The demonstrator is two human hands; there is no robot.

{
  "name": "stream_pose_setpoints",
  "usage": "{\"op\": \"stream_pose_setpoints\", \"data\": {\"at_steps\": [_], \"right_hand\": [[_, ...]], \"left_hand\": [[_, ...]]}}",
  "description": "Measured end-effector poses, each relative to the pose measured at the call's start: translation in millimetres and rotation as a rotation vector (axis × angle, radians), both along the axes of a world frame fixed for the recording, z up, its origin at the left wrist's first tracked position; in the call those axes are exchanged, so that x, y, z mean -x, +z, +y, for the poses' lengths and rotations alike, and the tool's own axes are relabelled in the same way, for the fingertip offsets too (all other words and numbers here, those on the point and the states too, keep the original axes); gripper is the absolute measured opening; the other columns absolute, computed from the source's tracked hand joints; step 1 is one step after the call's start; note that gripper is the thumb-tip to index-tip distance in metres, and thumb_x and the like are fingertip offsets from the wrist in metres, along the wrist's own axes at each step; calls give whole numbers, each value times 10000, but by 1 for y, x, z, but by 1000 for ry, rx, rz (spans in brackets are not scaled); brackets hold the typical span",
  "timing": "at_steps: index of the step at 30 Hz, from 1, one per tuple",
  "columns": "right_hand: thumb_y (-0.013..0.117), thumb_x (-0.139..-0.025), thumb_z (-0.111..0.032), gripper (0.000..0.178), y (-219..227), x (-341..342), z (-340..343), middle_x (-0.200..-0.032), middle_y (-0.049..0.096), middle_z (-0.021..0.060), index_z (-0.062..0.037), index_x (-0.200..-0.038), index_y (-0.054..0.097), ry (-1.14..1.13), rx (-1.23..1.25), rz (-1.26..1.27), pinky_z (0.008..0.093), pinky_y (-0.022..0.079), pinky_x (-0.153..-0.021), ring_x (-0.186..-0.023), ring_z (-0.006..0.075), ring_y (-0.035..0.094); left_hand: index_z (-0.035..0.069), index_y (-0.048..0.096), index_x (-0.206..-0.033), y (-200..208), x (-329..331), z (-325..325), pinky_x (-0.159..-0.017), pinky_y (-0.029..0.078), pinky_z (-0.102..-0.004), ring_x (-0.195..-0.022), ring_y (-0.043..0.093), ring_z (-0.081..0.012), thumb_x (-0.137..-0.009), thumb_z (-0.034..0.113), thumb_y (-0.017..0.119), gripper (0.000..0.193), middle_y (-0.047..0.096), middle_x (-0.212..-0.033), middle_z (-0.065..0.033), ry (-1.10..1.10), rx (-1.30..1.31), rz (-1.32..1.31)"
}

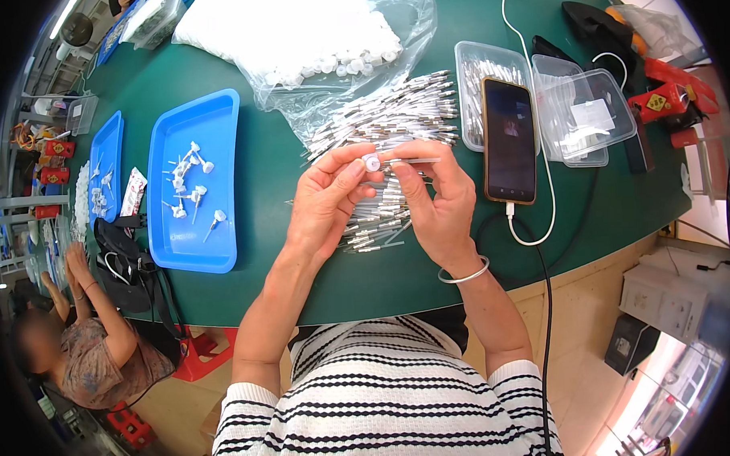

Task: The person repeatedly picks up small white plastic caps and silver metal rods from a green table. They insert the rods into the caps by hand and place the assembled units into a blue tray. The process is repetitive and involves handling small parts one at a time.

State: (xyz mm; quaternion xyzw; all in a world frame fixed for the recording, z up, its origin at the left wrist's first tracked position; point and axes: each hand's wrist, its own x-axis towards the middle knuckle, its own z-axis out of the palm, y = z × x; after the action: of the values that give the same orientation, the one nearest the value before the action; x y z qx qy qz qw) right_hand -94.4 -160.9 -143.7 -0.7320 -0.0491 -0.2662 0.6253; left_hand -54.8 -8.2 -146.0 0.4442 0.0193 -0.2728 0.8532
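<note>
Between its thumb and fingers, my left hand [317, 199] pinches a small round white plastic cap [371, 162]. My right hand [443, 205], a bangle on its wrist, grips a thin white tube [420, 160] with a metal fitting. The tube's fitting end points at the cap; whether the two touch is too small to tell. Under and beyond both hands lies a heap of similar tubes [385, 119] with metal fittings. An open clear plastic bag [410, 25] full of white caps lies beyond the heap.
On the green table [303, 298], a blue tray [196, 262] holds several capped pieces; a smaller blue tray [114, 140] stands farther left. At right, a phone [508, 142] with a charging cable leans on a clear box [471, 55] of tubes, near clear lids [598, 115]. A co-worker [104, 350] sits at left.
</note>
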Motion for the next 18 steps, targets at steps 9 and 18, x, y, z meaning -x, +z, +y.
{"op": "stream_pose_setpoints", "data": {"at_steps": [9,18], "right_hand": [[617,-874,-42,96,1,-1,1,-891,627,90,-19,-963,586,-6,80,-50,294,499,-661,-761,209,640],[620,-863,-28,103,-2,-2,0,-887,627,97,-15,-957,583,-20,84,-90,303,493,-650,-746,229,630]], "left_hand": [[-31,583,-1157,-1,0,0,-723,532,-231,-877,643,-144,-928,107,582,267,651,-1003,-95,-1,9,19],[-35,572,-1174,-4,-1,0,-713,548,-214,-864,653,-136,-933,118,574,285,654,-1001,-100,-16,53,77]]}}
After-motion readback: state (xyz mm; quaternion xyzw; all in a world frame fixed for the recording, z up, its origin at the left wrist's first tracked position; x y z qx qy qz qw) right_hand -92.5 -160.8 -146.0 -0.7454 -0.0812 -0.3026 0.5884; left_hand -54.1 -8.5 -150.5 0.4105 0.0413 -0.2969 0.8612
